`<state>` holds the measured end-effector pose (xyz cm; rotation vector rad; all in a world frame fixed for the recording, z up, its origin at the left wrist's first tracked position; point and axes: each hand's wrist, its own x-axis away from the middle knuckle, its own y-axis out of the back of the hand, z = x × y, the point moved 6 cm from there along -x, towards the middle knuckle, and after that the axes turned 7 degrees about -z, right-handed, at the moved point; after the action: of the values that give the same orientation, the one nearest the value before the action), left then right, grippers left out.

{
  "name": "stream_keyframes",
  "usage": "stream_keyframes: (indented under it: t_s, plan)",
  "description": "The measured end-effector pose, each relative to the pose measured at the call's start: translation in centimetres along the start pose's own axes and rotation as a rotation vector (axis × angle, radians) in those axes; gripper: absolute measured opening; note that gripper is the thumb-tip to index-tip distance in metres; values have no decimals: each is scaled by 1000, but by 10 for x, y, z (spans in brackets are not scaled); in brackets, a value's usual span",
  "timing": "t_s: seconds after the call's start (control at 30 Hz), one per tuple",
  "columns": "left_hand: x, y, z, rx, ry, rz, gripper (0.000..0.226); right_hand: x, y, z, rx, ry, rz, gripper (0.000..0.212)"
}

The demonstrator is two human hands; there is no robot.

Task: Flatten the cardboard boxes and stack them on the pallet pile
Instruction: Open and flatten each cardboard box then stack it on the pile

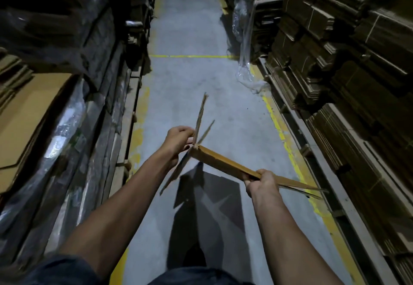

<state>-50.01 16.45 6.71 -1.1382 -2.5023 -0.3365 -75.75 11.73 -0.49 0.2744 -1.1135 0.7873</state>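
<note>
Holding a flattened box [225, 165] edge-on over the aisle floor [190, 38], the person stands between two rows of stacked cardboard. The left hand [178, 138] grips the box at its far left corner, fingers [185, 130] curled round the edge where the flaps fan out: two flaps stick up and away, another hangs down toward the near left. The right hand [260, 184] grips the long body of the box nearer its right end, fingers wrapped over the top edge and thumb side toward the camera; the thin layers of board run on past this hand and taper to the right. The box is in the air, touching nothing but the two hands, and throws a dark shadow [207, 195] on the grey floor below it.

Yellow lines [288, 148] edge the aisle on both sides, and another crosses it farther off. On the left stands a pile [29, 117] of flat brown sheets partly under clear wrap, with darker wrapped stacks beyond it. On the right, tall stacks [348, 83] of flat boxes run along the aisle on pallets, and a loose piece of clear film [248, 65] hangs from them to the floor in the middle distance. More dim stacks close the far end of the aisle
</note>
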Motion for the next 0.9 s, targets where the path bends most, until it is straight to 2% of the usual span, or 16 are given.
stream_keyframes:
  t_s: [0.13,0.23,0.33,0.4,0.5,0.6,0.7,0.8,0.9]
  plan:
    - [-3,5,-15,-86,-24,-37,18,-12,-16,0,-4,44,-101,31]
    - [4,-8,16,-22,206,54,31,-17,-26,2,44,78,-148,51]
    - [10,-23,63,270,524,157,69,-28,-29,4,98,92,-179,55]
    - [11,-29,78,540,580,88,84,-30,-29,2,123,98,-186,56]
    - [5,-25,92,772,588,-112,97,-30,-31,-1,198,150,-199,57]
    - [0,-8,98,931,604,-264,99,-31,-36,3,231,173,-172,55]
    - [-5,20,100,986,599,-357,96,-34,-45,7,291,181,-101,56]
    - [-20,51,110,972,608,-349,94,-33,-54,6,382,204,-59,53]
    - [-36,81,131,863,669,-234,87,-28,-64,8,458,245,-6,44]
